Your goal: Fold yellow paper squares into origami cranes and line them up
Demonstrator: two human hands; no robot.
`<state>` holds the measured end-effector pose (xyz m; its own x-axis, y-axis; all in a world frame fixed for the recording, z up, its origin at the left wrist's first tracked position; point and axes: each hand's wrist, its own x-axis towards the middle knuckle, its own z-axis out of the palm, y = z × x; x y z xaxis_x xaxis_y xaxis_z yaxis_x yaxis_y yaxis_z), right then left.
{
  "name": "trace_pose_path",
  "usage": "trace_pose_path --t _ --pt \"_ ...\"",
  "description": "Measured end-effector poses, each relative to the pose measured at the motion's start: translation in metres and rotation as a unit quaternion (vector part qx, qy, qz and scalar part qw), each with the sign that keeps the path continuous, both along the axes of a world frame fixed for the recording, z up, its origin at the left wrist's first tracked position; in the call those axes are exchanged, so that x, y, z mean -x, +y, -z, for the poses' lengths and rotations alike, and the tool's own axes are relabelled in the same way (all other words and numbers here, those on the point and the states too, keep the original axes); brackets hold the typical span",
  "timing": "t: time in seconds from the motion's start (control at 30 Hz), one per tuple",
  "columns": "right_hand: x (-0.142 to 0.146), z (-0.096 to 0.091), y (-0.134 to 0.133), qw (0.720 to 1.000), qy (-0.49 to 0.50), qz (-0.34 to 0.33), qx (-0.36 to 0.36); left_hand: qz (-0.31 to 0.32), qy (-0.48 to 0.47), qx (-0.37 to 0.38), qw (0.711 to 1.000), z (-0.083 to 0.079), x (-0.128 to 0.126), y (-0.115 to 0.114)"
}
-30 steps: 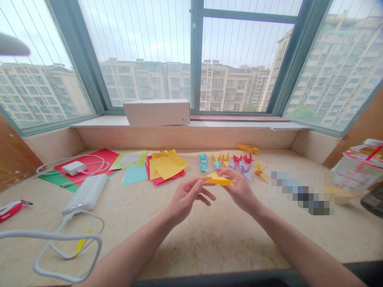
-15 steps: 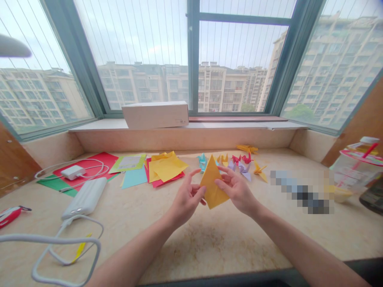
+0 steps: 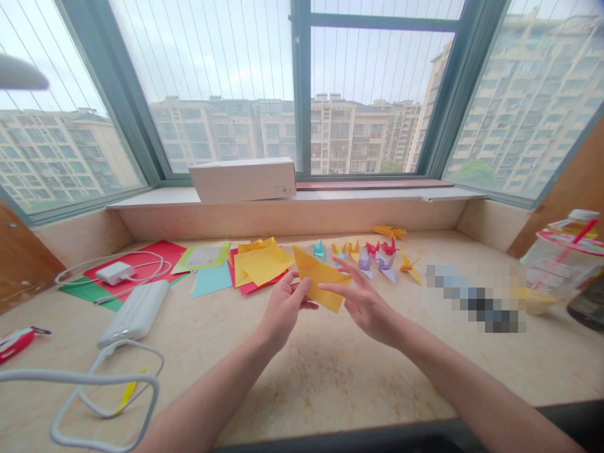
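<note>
Above the counter, my left hand [image 3: 283,308] pinches a folded yellow sheet of origami paper [image 3: 318,274] near its lower left edge, thumb in front and fingers behind. The paper is tilted, one pointed corner toward the upper left. My right hand [image 3: 372,305] is at the paper's right side with its fingers spread. One of its digits lies across the front of the paper, and another reaches past the upper edge. Behind the hands stand several small folded paper cranes, among them a purple crane [image 3: 385,267] and an orange-yellow crane [image 3: 409,267].
Left of the hands lie a stack of yellow sheets [image 3: 262,261], a light blue sheet [image 3: 212,282] and a red sheet [image 3: 163,255]. A white power bank [image 3: 134,314] with cables is nearer. A white box [image 3: 243,180] rests on the sill; a plastic cup [image 3: 557,267] stands right.
The yellow paper has turned, its point swinging from upright to the upper left. My right hand has loosened from its grip and spread its fingers; the left still pinches the paper.
</note>
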<state>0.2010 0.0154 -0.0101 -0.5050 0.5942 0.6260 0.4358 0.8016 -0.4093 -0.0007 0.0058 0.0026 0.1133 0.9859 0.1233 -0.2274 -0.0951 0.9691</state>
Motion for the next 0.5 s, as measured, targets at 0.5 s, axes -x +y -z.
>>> trace_pose_path --t 0.5 --pt "-0.0004 -0.0059 0.0025 0.995 0.095 0.023 0.033 0.086 0.033 -0.035 0.995 0.0034 -0.0041 -0.0026"
